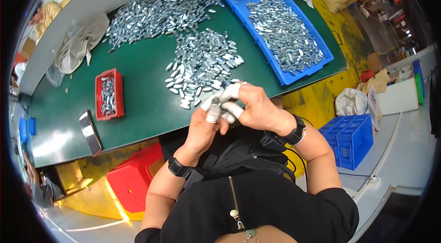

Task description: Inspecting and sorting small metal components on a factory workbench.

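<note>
My left hand point(201, 129) and my right hand point(257, 108) meet at the near edge of the green table, with white finger covers on several fingertips. Both are closed, fingertips together, around small metal parts point(216, 101) that the fingers largely hide. Just beyond them spreads a loose pile of small shiny silver metal parts point(206, 57), its near end almost touching my fingers. A much larger heap of similar parts point(161, 8) lies at the back of the table.
A blue tray point(279, 74) of metal parts stands at the right, a small red bin point(120, 100) of parts at the left. Near that bin lies a phone point(90, 132). A red stool point(131, 181) and blue crates point(349, 142) flank me. Other people are at the far left.
</note>
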Motion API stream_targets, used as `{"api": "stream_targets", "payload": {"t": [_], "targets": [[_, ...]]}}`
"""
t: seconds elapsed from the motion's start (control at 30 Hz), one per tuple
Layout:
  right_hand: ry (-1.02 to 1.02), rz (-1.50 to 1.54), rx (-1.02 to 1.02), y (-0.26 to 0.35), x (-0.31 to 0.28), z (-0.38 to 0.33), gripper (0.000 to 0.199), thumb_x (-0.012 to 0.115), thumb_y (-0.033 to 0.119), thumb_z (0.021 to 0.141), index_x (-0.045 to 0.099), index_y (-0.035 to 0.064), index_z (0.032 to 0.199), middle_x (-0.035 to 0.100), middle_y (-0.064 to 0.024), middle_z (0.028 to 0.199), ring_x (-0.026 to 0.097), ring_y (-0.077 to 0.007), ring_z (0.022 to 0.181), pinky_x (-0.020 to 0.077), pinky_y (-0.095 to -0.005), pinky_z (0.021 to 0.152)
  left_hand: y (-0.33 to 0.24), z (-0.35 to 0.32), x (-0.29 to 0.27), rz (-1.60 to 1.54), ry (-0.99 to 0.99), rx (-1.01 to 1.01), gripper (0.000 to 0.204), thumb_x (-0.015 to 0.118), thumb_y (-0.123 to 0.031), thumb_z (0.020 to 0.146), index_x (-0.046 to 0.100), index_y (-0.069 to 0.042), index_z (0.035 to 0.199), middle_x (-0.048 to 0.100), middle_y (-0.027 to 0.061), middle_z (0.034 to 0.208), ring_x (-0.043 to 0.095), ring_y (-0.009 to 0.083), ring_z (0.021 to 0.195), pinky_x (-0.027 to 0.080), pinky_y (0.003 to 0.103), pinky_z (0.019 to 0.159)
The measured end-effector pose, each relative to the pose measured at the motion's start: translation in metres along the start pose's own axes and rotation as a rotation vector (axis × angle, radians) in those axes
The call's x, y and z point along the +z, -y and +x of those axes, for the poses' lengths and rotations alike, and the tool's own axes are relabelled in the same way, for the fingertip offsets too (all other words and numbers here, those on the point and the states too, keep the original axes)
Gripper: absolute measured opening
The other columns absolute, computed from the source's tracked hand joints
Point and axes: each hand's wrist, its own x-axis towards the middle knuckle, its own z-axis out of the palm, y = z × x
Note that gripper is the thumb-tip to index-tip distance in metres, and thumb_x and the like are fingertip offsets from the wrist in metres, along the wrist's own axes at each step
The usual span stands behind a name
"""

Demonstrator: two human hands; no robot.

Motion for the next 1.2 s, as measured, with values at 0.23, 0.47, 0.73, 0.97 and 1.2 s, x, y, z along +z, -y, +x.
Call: {"api": "stream_targets", "payload": {"t": [0.23, 0.47, 0.73, 0.97, 1.2], "targets": [[0.044, 0.11, 0.145, 0.002, 0.002, -0.003, 0.012, 0.063, 0.002, 0.078, 0.06, 0.0027, 0.089, 0.063, -0.0114, 0.08, 0.061, -0.0219, 0.072, 0.0474, -0.0295, 0.065, -0.005, -0.002, -0.006, 0.034, 0.092, -0.066, 0.048, 0.048, -0.036, 0.093, 0.045, -0.001, 0.125, 0.057, 0.0046, 0.082, 0.047, 0.0073, 0.056, 0.036, 0.019, 0.048], [-0.062, 0.356, 0.307, -0.002, 0.018, -0.014, 0.01, 0.06, 0.005, 0.083, 0.057, 0.0009, 0.092, 0.063, -0.0109, 0.079, 0.062, -0.0148, 0.07, 0.0471, -0.0275, 0.062, 0.002, 0.001, 0.001, 0.425, 0.01, 0.296, 0.044, 0.05, -0.027, 0.094, 0.042, 0.0, 0.128, 0.056, 0.0031, 0.085, 0.046, 0.0064, 0.058, 0.036, 0.019, 0.049], [-0.065, 0.385, 0.322, -0.012, 0.02, -0.022, 0.01, 0.057, 0.006, 0.084, 0.055, 0.0004, 0.092, 0.062, -0.013, 0.078, 0.062, -0.0214, 0.073, 0.0472, -0.0327, 0.063, 0.005, 0.006, 0.002, 0.451, 0.003, 0.2, 0.045, 0.048, -0.03, 0.094, 0.041, 0.0, 0.127, 0.056, 0.0027, 0.078, 0.044, 0.0064, 0.056, 0.037, 0.022, 0.052], [-0.075, -0.161, 0.177, -0.04, -0.019, -0.011, 0.012, 0.056, 0.008, 0.085, 0.056, 0.0, 0.094, 0.06, -0.0144, 0.087, 0.059, -0.0265, 0.079, 0.0468, -0.0339, 0.07, 0.005, 0.007, -0.018, 0.233, -0.098, -0.08, 0.04, 0.044, -0.028, 0.096, 0.04, -0.003, 0.127, 0.056, 0.0065, 0.078, 0.045, 0.0088, 0.057, 0.038, 0.022, 0.053], [-0.522, 0.046, 0.266, -0.053, -0.028, 0.026, 0.031, 0.06, 0.01, 0.082, 0.053, 0.0022, 0.111, 0.056, -0.0147, 0.1, 0.059, -0.0244, 0.083, 0.0465, -0.0326, 0.07, 0.006, 0.003, -0.01, 0.22, -0.225, -0.036, 0.033, 0.044, -0.021, 0.096, 0.042, -0.006, 0.125, 0.059, 0.0048, 0.079, 0.046, 0.0053, 0.055, 0.036, 0.018, 0.049]]}}
